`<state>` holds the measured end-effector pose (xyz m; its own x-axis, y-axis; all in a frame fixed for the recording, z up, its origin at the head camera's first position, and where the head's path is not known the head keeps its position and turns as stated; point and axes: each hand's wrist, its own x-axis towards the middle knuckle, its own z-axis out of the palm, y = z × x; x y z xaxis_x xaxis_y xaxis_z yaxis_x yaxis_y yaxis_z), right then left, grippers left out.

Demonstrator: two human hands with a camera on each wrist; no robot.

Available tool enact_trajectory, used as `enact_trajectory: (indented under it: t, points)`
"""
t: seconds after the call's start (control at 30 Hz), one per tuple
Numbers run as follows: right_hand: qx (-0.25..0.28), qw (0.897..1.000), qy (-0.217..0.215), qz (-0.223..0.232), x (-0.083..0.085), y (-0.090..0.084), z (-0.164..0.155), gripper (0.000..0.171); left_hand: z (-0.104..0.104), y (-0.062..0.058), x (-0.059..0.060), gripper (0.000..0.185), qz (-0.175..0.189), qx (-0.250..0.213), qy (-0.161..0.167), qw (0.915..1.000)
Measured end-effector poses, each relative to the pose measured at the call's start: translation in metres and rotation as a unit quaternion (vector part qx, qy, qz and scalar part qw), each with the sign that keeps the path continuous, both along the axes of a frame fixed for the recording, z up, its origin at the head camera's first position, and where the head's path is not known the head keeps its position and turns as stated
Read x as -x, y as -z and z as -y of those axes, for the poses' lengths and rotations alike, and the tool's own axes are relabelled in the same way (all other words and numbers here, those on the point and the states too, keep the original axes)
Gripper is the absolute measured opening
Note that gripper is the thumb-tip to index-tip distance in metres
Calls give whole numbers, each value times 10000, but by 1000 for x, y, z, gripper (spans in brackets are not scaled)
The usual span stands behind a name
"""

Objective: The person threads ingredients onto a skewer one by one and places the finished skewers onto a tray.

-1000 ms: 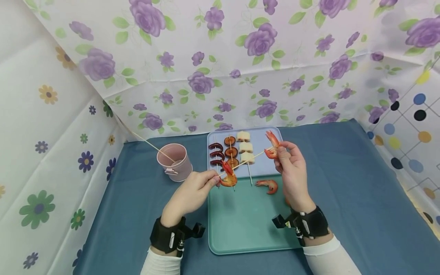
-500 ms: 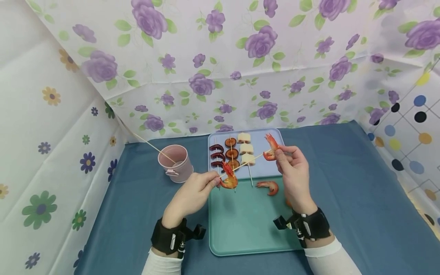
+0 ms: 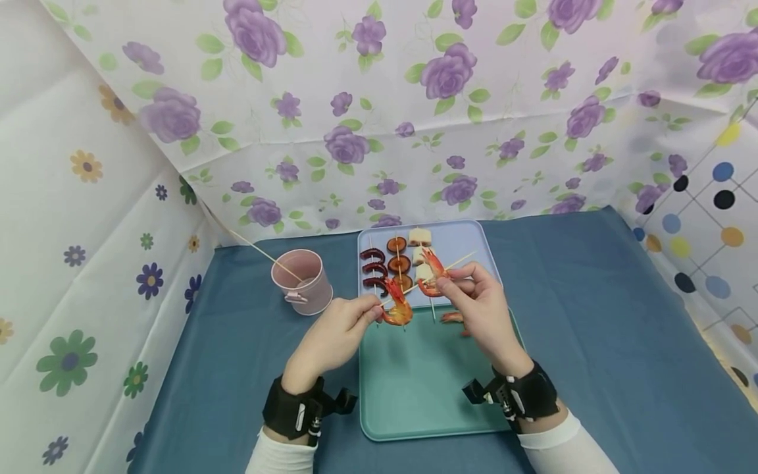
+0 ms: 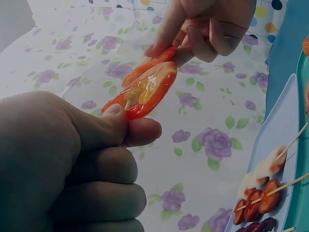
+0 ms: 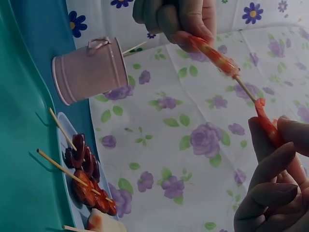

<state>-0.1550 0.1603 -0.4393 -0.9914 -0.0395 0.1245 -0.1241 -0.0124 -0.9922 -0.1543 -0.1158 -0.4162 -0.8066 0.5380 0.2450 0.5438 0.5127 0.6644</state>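
Observation:
My left hand [image 3: 340,329] pinches the near end of a thin wooden skewer [image 3: 456,262] with an orange shrimp [image 3: 395,308] threaded on it, above the seam of the two trays. My right hand [image 3: 474,296] pinches a second shrimp [image 3: 431,271] that sits on the same skewer, a short way up from the first. In the left wrist view my thumb and forefinger [image 4: 130,129] press the first shrimp [image 4: 145,92]. The right wrist view shows the second shrimp [image 5: 268,124] between my fingertips and the first shrimp [image 5: 215,54] across from it.
A green tray [image 3: 414,388] lies before me with a loose shrimp [image 3: 453,317] partly behind my right hand. Behind it a pale blue tray [image 3: 474,243] carries three filled skewers. A pink cup [image 3: 299,280] with one stick stands to the left. Floral sheets wall the blue table.
My right hand has slid the second shrimp down the skewer toward the left hand, from near the tip to close by the first shrimp. The left hand has stayed put.

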Motion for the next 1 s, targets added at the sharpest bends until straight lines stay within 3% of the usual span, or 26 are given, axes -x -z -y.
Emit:
enact_trajectory:
  t: [0.27, 0.47, 1.0]
  points:
    - [-350, 9992, -45, 211, -1, -3, 0, 34, -1, -3, -1, 24, 76, 73, -118, 9999]
    - [-788, 9968, -112, -24, -2, -3, 8, 33, -6, 0, -1, 19, 42, 144, -40, 9999]
    - [-752, 9966, -249, -215, -5, -6, 6, 29, -6, 3, 1, 20, 117, 30, 48, 9999]
